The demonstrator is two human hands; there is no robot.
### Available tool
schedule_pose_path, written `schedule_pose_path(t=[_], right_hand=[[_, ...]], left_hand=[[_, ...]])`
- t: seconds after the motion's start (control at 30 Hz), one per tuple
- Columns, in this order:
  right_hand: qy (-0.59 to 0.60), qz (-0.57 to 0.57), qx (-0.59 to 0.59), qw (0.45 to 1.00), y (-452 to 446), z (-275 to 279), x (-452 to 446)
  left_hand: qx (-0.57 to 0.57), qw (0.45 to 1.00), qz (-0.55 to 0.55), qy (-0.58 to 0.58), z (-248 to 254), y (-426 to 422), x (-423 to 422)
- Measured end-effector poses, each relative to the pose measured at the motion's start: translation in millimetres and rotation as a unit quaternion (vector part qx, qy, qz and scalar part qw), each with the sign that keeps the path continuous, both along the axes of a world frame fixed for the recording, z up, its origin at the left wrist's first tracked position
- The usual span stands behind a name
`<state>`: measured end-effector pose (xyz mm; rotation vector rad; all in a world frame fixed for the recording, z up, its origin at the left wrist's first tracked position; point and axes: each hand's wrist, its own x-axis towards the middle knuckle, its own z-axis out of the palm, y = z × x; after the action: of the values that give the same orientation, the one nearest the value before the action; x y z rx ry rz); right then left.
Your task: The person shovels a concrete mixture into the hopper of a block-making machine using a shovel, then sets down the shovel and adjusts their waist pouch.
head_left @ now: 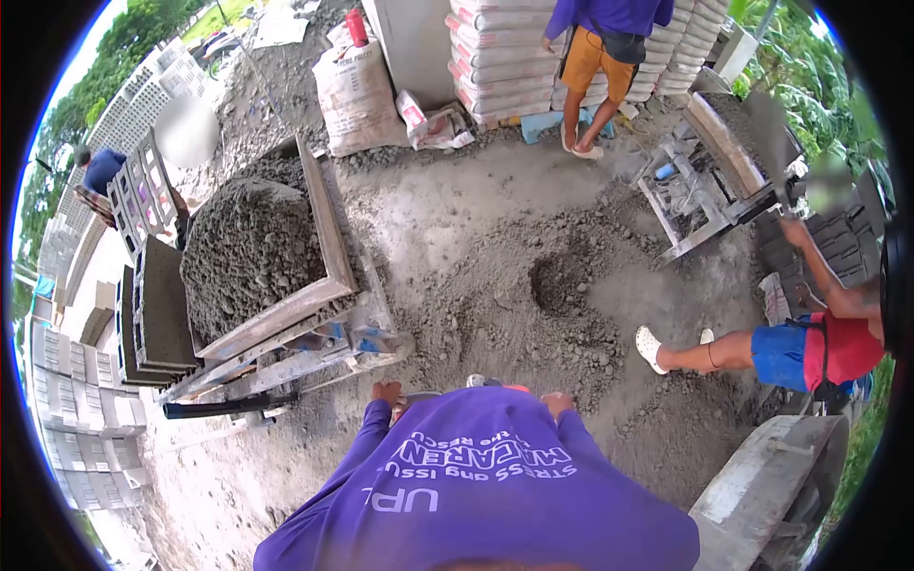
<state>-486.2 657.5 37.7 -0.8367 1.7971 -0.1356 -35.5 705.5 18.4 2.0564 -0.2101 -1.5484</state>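
Note:
My left hand (386, 392) is closed at the left side of my waist, beside a grey edge partly hidden by my purple shirt (476, 466). On the other side, my right hand (559, 404) is also closed, its lower part covered by the shirt. What either hand grips is hidden. Small grey and red parts show between them at the shirt's edge. Beyond lies loose grey mix (505, 295) with a hollow in it. Left of my hands, a wooden tray (328, 224) holds a heap of grey mix (252, 252) on a metal frame.
Stacked sacks (495, 57) stand at the back near a person in orange shorts (590, 65). At right are another metal frame (681, 200), a person in blue shorts (781, 357) and a grey board (762, 481). Hollow blocks (81, 409) and a person bending (103, 171) are at left.

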Motion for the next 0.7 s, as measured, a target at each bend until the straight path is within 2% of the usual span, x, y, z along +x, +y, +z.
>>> schedule_pose_path(t=[0.07,0.2,0.23,0.4,0.5,0.7], right_hand=[[0.005,0.063,-0.023,0.998,-3.3,-31.4,-12.8],[-0.042,-0.020,0.038,0.998,-20.3,-5.5,-7.3],[-0.056,-0.037,0.042,0.997,-22.2,-9.0,-6.6],[-0.112,-0.101,0.065,0.986,-31.1,-10.9,-4.8],[-0.098,-0.068,0.044,0.992,-26.9,-19.4,-10.8],[-0.070,-0.116,0.070,0.988,-18.1,-26.1,-21.9]], left_hand=[[-0.006,1.000,0.008,0.019,-8.8,-2.5,1.1],[-0.013,1.000,-0.010,0.017,-13.0,-10.3,-2.6],[-0.017,0.999,0.009,0.044,-15.8,-11.9,-2.0],[-0.029,0.999,-0.030,0.017,-2.1,-25.2,-14.1],[-0.027,0.998,-0.058,0.010,-0.2,-30.9,-19.3],[-0.023,0.998,-0.055,-0.002,7.8,-40.9,-31.7]])
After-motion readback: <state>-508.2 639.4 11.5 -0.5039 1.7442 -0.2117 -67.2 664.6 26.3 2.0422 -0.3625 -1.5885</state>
